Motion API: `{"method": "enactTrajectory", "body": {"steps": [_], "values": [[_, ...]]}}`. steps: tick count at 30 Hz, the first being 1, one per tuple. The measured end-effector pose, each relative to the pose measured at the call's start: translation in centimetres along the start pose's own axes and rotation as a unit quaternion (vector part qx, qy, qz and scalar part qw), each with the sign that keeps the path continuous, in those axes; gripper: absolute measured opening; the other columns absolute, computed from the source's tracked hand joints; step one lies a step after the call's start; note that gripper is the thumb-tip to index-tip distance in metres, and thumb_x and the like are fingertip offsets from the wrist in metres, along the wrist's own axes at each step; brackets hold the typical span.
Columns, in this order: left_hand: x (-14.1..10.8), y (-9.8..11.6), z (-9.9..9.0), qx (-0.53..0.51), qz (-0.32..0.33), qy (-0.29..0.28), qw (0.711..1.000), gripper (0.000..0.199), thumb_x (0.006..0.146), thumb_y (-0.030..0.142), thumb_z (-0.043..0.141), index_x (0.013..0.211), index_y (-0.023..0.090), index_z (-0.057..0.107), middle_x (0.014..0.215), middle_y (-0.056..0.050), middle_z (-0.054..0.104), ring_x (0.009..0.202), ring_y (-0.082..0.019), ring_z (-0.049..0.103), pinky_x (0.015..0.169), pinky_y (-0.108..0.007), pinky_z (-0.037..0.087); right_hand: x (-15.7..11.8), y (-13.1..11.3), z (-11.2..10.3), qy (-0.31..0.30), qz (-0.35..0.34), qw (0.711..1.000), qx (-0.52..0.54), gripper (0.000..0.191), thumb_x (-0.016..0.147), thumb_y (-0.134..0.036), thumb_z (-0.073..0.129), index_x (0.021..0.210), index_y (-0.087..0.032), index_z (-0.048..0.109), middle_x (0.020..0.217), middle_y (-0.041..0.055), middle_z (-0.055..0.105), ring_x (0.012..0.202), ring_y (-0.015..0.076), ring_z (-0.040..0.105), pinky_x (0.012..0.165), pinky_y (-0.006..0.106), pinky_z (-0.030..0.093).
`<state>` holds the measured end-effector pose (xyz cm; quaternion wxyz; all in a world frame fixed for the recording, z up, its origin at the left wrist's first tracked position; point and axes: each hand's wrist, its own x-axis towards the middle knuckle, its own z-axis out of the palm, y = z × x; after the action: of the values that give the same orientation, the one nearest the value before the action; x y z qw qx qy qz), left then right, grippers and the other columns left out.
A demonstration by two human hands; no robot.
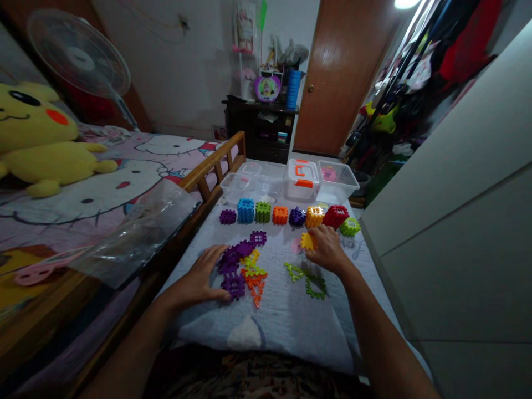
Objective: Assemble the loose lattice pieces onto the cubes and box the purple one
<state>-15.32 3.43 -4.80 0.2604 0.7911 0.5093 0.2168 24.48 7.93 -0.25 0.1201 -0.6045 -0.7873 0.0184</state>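
My left hand (pixel 205 280) rests on the cloth, fingers spread around the left side of several purple interlocking tiles (pixel 233 285). Yellow-green pieces (pixel 252 265) and orange triangle pieces (pixel 255 288) lie against those tiles. My right hand (pixel 327 247) is closed on a yellow interlocking tile (pixel 308 241), just in front of the row of blocks. Below it lie a green triangle piece (pixel 294 271) and a green square frame (pixel 316 287). Behind, the row includes a blue stack (pixel 245 211), an orange stack (pixel 280 215), a yellow stack (pixel 315 216) and a red stack (pixel 336 216).
Clear plastic boxes (pixel 339 185) stand at the table's far end, one with an orange-latched lid (pixel 303 172). A wooden bed rail (pixel 214 160) borders the left side, with a plastic bag (pixel 141 235) over it. A white cabinet (pixel 461 183) stands along the right.
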Motion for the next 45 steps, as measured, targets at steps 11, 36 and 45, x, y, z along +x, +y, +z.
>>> {"method": "enactTrajectory", "body": {"steps": [11,36,45], "values": [[-0.4,1.8,3.5,0.067,0.016,-0.012,0.998,0.090,0.070,0.051,0.077,0.149,0.024,0.043,0.155,-0.017,0.040,0.142,-0.039,0.039,0.116,-0.055,0.035,9.0,4.2,-5.4,-0.038,0.020,0.996,-0.082,0.043,0.072,-0.031,0.071,0.114,-0.019,0.069,0.111,0.0136,0.062,0.103,0.0311,0.049,0.087,0.040,0.037],[3.8,2.8,5.9,0.016,0.003,0.105,0.994,0.043,0.094,0.047,0.052,0.124,0.019,0.064,0.137,-0.014,0.059,0.129,-0.030,0.055,0.112,-0.051,0.043,12.0,4.4,-5.3,-0.193,0.006,0.967,-0.168,0.049,0.075,-0.027,0.065,0.124,-0.018,0.066,0.128,0.0163,0.062,0.117,0.0334,0.055,0.099,0.043,0.039],[3.7,2.8,6.0,0.053,0.022,0.117,0.991,0.041,0.088,0.042,0.059,0.121,0.018,0.065,0.134,-0.015,0.061,0.125,-0.032,0.057,0.108,-0.052,0.046,12.1,4.7,-5.1,-0.188,0.012,0.965,-0.182,0.049,0.075,-0.031,0.065,0.121,-0.014,0.067,0.126,0.0183,0.063,0.116,0.0344,0.055,0.100,0.044,0.038]]}}
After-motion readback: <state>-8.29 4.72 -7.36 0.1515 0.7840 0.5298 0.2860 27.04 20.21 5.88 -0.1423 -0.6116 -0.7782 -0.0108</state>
